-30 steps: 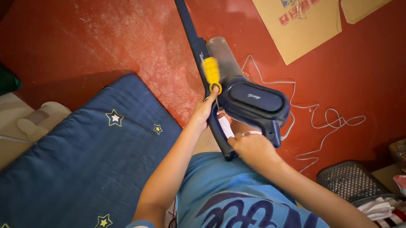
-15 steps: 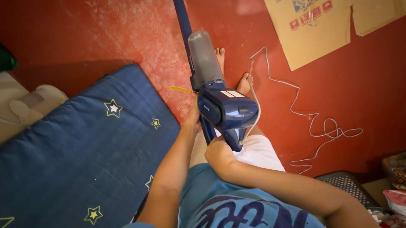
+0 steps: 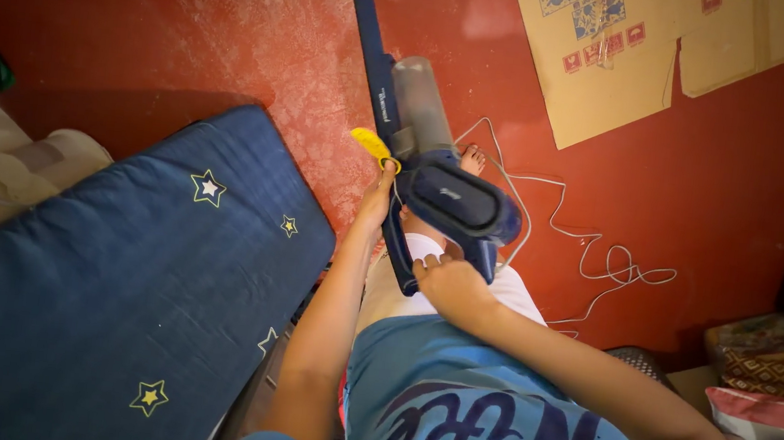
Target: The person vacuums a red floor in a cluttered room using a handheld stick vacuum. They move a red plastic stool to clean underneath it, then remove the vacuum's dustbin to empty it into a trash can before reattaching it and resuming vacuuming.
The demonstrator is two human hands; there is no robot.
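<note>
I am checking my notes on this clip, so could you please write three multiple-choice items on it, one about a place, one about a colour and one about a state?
1. Where does the star-patterned mattress lie?
A. on the person's left
B. on the cardboard
C. on the person's right

2. What colour is the tag by the left hand?
A. green
B. yellow
C. white

3. How is the vacuum cleaner placed?
A. lying flat on the mattress
B. boxed up
C. held in both hands, the right hand at its handle

Answers: 1 A, it covers the lower left floor. 2 B, it shows bright yellow. 3 C, both hands are on it.
</note>
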